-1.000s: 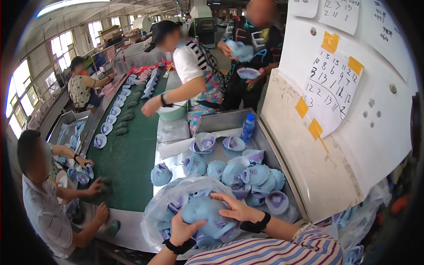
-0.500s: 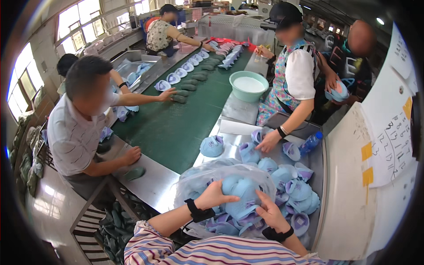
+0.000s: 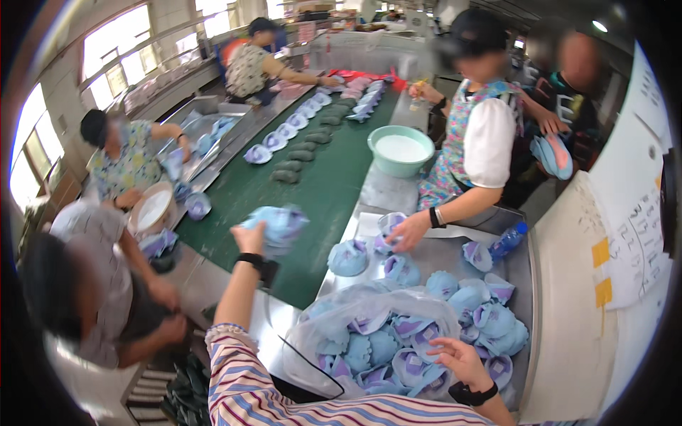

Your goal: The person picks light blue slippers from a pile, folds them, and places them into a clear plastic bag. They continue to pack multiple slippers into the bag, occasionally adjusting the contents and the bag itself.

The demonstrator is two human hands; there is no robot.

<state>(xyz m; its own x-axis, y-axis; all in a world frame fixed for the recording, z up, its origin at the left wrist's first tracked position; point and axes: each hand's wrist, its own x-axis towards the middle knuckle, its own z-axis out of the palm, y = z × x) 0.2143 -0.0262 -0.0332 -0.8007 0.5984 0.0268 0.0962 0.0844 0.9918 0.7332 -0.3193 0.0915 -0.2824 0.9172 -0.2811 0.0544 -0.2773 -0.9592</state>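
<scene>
My left hand (image 3: 249, 238) is stretched forward over the near end of the green conveyor belt (image 3: 234, 206). It grips a bundle of light blue shoe uppers (image 3: 279, 226), blurred by motion, with purple linings. Below it to the right, a clear plastic bag (image 3: 307, 348) stands full of more blue and purple uppers (image 3: 383, 346). My right hand (image 3: 460, 361) hovers at the bag's right side, open, its fingers apart and slightly bent. Loose uppers (image 3: 495, 321) are heaped on the metal table to the right of the bag.
Dark shoe lasts (image 3: 302, 155) and uppers (image 3: 273, 142) stand in rows along the belt. A green basin (image 3: 400, 165) of white liquid is beside it. A co-worker's hand (image 3: 408, 233) touches an upper at right. Another person (image 3: 106, 277) bends at left; a blue bottle (image 3: 508, 240) lies nearby.
My left hand has carried uppers from above the bag forward-left over the belt. My right hand has let go of them. The person at left has drawn back from the belt and bent down.
</scene>
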